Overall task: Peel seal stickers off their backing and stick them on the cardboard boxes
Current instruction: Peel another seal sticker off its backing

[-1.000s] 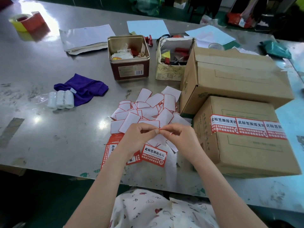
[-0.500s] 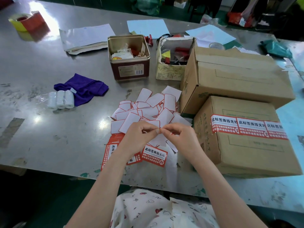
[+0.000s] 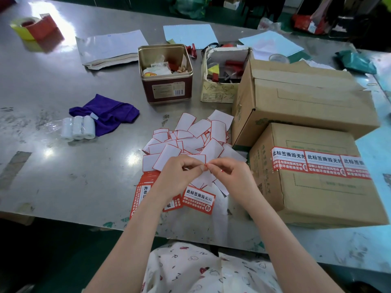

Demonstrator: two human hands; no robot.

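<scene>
My left hand (image 3: 179, 176) and my right hand (image 3: 229, 176) meet fingertip to fingertip above the table's near middle, both pinching one seal sticker (image 3: 206, 176), whose white back faces me. Under them lies a stack of red-and-white seal stickers (image 3: 198, 199). Behind the hands spreads a pile of white peeled backings (image 3: 190, 140). The near cardboard box (image 3: 317, 197) at the right carries three stickers in a row (image 3: 317, 162) along its top front edge. A larger cardboard box (image 3: 302, 96) stands behind it.
A metal tin (image 3: 167, 77) and a small open carton of odds and ends (image 3: 222, 77) stand behind the pile. A purple cloth (image 3: 105, 113) and white paper rolls (image 3: 78, 127) lie at the left. Papers (image 3: 110, 47) and a tape roll (image 3: 27, 27) sit far back on the steel table (image 3: 63, 176).
Both hands stay together over the sticker stack; the fingertips shift slightly as they work at the sticker's edge. Nothing else has moved.
</scene>
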